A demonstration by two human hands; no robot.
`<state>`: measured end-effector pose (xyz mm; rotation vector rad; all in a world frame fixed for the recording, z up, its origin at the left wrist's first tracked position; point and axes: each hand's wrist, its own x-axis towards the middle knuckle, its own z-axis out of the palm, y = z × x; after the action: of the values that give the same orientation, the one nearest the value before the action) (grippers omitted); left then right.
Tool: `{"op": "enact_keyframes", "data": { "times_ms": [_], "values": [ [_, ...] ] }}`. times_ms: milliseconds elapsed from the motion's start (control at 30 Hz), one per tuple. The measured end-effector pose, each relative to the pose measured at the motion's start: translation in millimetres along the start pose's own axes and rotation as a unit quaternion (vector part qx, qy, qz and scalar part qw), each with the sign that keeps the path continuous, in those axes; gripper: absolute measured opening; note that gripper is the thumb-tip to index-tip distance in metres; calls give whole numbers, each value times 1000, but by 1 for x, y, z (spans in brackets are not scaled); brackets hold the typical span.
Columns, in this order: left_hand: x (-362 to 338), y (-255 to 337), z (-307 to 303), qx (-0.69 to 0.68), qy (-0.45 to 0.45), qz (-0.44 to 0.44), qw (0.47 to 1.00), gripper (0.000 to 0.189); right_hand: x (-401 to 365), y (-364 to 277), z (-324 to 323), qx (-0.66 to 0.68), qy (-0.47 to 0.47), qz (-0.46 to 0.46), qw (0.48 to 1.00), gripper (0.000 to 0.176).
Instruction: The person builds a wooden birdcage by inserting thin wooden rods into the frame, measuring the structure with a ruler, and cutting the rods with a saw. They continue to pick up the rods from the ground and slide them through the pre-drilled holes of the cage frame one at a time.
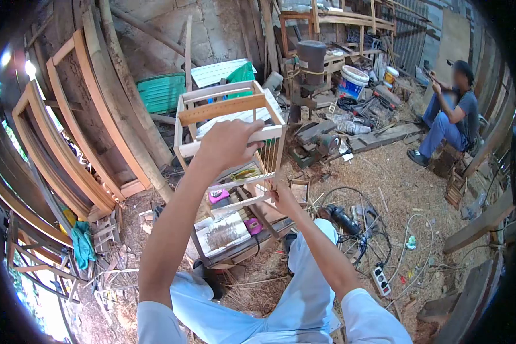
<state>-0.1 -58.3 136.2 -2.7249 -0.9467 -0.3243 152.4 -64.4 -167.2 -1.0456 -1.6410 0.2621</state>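
The wooden cage frame [221,109] is held up in the air in front of the person, above a low desk [235,249] and tilted a little so that its open top faces the camera. The left hand [229,143] is on the frame's near upper rail. Its fingers [252,131] are curled over the rail and closed around it, with the back of the hand towards the camera. The left arm rises steeply from the lower left, almost straight, with the wrist bent forward over the rail.

The right hand [284,198] is lower, at the frame's near bottom right corner, just beneath a row of thin upright bars [272,155]. Its fingers are bunched together and touch that corner. Whether they pinch a bar or the rail itself cannot be told. The right forearm comes up from the lower right with the elbow bent.

A pink tape measure [218,196] and a printed sheet [221,235] lie on the desk under the frame. A power tool [341,218] rests on the sawdust floor to the right. Another person [453,114] sits well apart at the far right.
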Motion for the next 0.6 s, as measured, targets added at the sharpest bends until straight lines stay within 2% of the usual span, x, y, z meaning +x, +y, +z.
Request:
{"op": "enact_keyframes", "data": {
  "times_ms": [33, 67, 133, 167, 233, 267, 333, 400, 467, 500, 533, 600],
  "values": [
    [-1, -4, 13, -22, 22, 0, 1000, 36, -5, 3, 2, 23, -31, 57, 998, 47],
    [-2, -8, 26, -46, 42, 0, 998, 34, -8, 6, 6, 27, -27, 62, 997, 47],
    [-4, -9, 33, -48, 32, 5, 998, 35, -10, 12, 13, 28, -22, 84, 996, 51],
    [-5, -10, 37, -31, 20, -19, 999, 35, -13, 16, 14, 19, -49, 118, 992, 51],
    [-6, -8, 33, -22, -15, -68, 997, 35, -14, 21, 14, 22, -44, 116, 992, 50],
    [-8, -9, 33, -23, -22, -66, 997, 35, -15, 23, 15, 22, -42, 108, 993, 49],
    [-12, -12, 35, -7, 24, -60, 998, 35, -14, 21, 10, 51, -55, 132, 988, 49],
    [-10, -18, 39, 12, 20, -62, 998, 37, -12, 19, 5, 107, -84, 166, 977, 50],
    [-8, -23, 42, -11, 50, -33, 998, 37, -10, 18, 2, 103, -103, 151, 978, 55],
    [-8, -20, 39, 8, 109, 10, 994, 33, -10, 21, 2, 83, -109, 140, 981, 55],
    [-10, -13, 38, 7, 107, 10, 994, 33, -12, 22, 2, 65, -113, 130, 983, 55],
    [-21, 11, 35, 93, 324, 44, 941, 27, -16, 20, -1, 36, -82, 100, 991, 52]
  ]
}}
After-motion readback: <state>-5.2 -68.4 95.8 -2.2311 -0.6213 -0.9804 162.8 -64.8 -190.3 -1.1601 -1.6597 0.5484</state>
